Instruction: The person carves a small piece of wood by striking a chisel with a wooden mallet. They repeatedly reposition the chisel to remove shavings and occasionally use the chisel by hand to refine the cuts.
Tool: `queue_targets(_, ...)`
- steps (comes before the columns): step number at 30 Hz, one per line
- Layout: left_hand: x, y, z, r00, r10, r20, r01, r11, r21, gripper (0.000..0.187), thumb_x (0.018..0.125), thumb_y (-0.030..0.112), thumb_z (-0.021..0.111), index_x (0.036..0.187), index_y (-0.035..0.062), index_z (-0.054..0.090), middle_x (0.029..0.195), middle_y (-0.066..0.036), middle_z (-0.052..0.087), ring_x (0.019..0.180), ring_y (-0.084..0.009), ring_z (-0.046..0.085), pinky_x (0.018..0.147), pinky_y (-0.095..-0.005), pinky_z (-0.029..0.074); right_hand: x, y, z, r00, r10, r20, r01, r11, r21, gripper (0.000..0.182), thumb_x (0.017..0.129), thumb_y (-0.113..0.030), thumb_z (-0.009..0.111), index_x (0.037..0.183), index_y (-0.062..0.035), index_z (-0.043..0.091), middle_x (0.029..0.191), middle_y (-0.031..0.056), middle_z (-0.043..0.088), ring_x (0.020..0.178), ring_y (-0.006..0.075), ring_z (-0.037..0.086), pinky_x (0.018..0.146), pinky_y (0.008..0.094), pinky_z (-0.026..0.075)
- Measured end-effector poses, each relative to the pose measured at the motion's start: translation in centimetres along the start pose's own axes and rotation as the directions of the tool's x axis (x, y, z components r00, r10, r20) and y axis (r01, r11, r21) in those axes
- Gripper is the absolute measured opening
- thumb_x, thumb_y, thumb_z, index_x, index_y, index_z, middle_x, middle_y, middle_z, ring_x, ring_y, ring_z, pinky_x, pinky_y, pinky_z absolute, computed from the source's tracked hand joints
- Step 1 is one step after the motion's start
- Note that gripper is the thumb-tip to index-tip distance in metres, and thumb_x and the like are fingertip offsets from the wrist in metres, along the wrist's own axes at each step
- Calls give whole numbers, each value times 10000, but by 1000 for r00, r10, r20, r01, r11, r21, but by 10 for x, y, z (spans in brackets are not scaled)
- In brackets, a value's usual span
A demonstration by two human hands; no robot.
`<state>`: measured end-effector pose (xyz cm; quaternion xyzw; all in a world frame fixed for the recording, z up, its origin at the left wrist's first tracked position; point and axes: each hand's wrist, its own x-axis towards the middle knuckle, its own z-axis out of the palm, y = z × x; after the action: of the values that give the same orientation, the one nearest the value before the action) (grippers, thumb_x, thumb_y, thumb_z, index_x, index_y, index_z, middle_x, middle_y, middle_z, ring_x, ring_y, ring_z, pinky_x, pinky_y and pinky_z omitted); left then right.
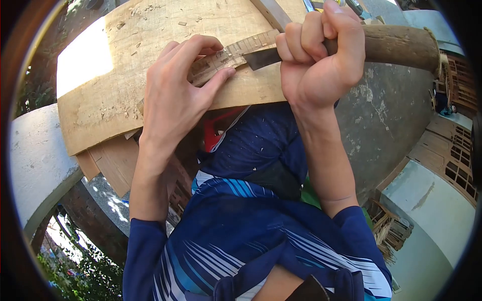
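Note:
My left hand (175,83) is closed on a narrow wooden strip (256,44), thumb on the near edge and fingers curled over the far one. Closely spaced cross lines run along the strip, which lies on a plywood board (95,113). In a fist, my right hand (324,57) grips a knife (401,46) by its thick, round wooden handle, whose end sticks out to the right. The dark, square-ended blade points left, its tip right at the near edge of the strip, close to my left thumb.
Wood chips and sawdust are scattered over the board's left half. Another wooden piece (271,14) lies at the back, near some tools at the top edge. Loose boards (116,163) jut out below the left front corner. A grey concrete surface (386,115) is on the right.

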<state>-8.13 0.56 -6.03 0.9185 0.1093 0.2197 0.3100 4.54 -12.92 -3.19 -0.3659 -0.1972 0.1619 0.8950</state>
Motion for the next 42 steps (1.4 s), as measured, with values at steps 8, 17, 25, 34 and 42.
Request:
queue_targets(8,-2,2,2,999,-49,0,49,998,-32,368,777,200,881,1049,39,693,972,-114,746,904,-251,710,822,-367,562,1,5,-21,946,107,-306,-55,984,171,333,1035,-260,517,746,-170,379,516,-58,231,425,84,149,415,293,177)
queue_targets(17,1,4,-2,996,-80,25,81,997,-6,379,779,211,886,1055,36,694,988,-111,745,874,-244,710,816,-358,559,8,-11,-17,953,-52,-299,113,975,191,340,1045,-271,545,760,-167,391,531,-57,240,427,85,163,417,284,176)
queue_targets(25,0,4,-1,998,-61,21,61,998,-1,352,783,218,880,1030,38,704,968,-105,739,887,-256,700,811,-370,553,-5,3,-7,991,-61,-119,79,986,150,300,1044,-184,516,771,-151,396,527,-44,267,425,84,170,419,295,191)
queue_targets(34,-1,1,0,999,-50,12,50,999,-14,309,786,214,872,983,40,708,936,-106,728,879,-263,698,810,-375,548,-15,4,16,973,-217,-74,209,973,-98,245,1023,-91,519,802,-109,413,545,-34,304,419,63,200,406,271,234)
queue_targets(42,-2,0,-1,998,-51,27,51,999,-4,311,807,227,864,1001,40,708,948,-96,728,877,-238,695,824,-360,535,-13,8,13,983,-171,-68,168,985,-49,255,1019,-85,510,786,-110,407,546,-35,303,417,57,190,403,263,227)
